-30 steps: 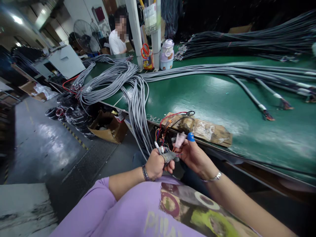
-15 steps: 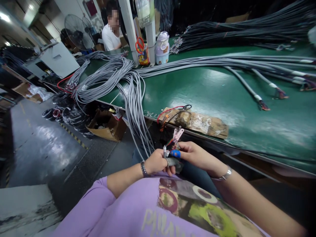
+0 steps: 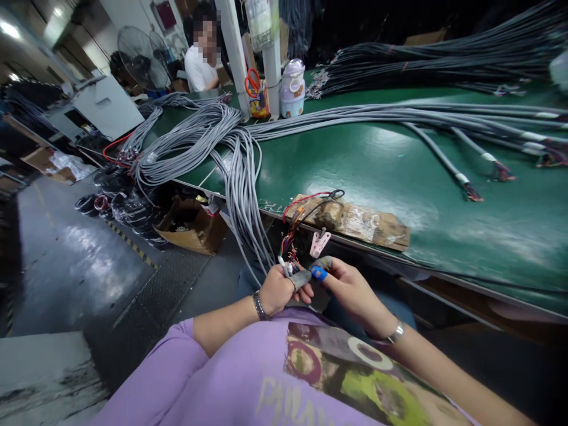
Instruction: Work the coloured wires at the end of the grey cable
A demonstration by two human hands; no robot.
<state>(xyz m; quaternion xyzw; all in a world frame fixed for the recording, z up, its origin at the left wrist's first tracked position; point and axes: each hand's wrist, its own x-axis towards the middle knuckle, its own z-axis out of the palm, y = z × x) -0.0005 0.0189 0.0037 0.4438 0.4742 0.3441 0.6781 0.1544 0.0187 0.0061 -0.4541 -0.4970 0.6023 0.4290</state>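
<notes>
My left hand (image 3: 278, 289) is closed around the end of a grey cable, whose thin coloured wires (image 3: 289, 254) fan out above the fist. A grey cot covers one left fingertip. My right hand (image 3: 350, 285) is closed in a pinch beside it, with a blue finger cot (image 3: 318, 273) on one fingertip touching the left hand's fingers. A small pink connector (image 3: 319, 242) sits just above both hands, apparently on the wires. Both hands hover in front of my lap, below the edge of the green table (image 3: 377, 165).
Grey cable bundles (image 3: 242, 177) hang off the table edge to the left. A taped cardboard pad (image 3: 359, 220) with red and black wires lies at the near edge. More cables (image 3: 444, 118) cross the table. A seated person (image 3: 202, 59), a fan and a cardboard box (image 3: 190, 228) are at left.
The right hand's blue-capped finger dropped from above the pink connector to pinch beside the left hand. The view shifted slightly.
</notes>
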